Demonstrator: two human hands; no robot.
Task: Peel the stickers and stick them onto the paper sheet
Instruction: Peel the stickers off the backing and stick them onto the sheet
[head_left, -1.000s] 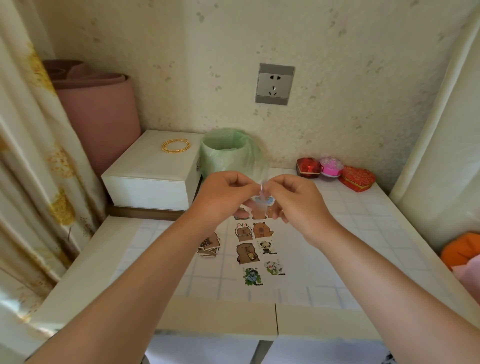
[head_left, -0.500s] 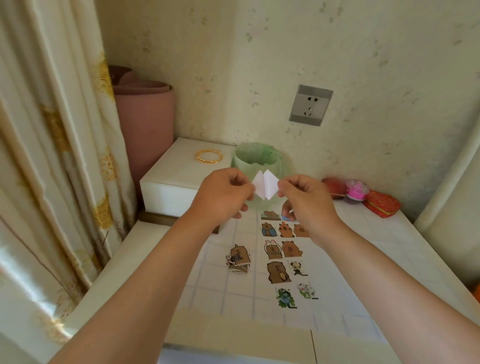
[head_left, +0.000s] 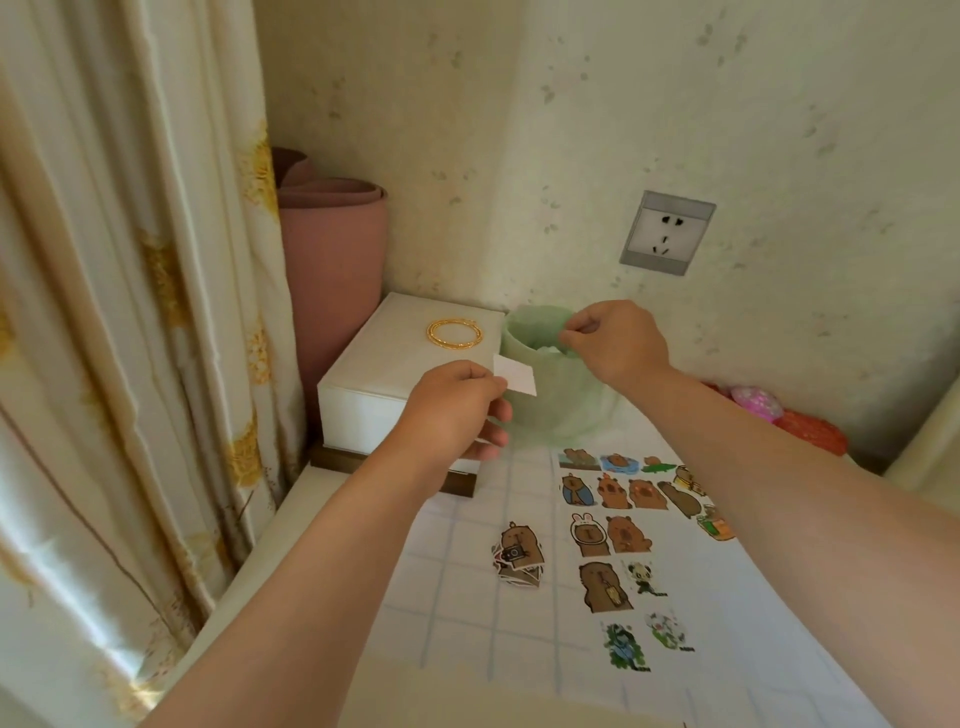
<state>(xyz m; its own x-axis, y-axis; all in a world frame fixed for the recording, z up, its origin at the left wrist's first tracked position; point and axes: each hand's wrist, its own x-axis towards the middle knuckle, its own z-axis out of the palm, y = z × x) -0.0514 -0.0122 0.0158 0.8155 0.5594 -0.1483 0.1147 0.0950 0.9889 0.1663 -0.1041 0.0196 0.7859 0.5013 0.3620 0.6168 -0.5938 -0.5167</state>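
My left hand (head_left: 457, 410) pinches a small white backing paper (head_left: 515, 377) in the air, just left of the green-lined bin (head_left: 550, 410). My right hand (head_left: 615, 340) hovers over the bin's rim with thumb and forefinger pressed together; whatever sits between them is hidden. Below them lies the gridded paper sheet (head_left: 467, 629), and several cartoon animal stickers (head_left: 605, 577) are stuck on it in rows. A small pile of loose stickers (head_left: 519, 553), with a brown capybara on top, rests on the sheet to the left of those rows.
A white box (head_left: 384, 374) with a gold bangle (head_left: 455, 333) on top stands left of the bin. Behind it is a pink roll (head_left: 332, 249), with a curtain (head_left: 130, 312) at the left. Red and pink trinket boxes (head_left: 810, 431) sit by the wall under a socket (head_left: 667, 232).
My hands have come apart: the left one keeps the white paper and the right one has moved up over the bin. The view has swung left and closer.
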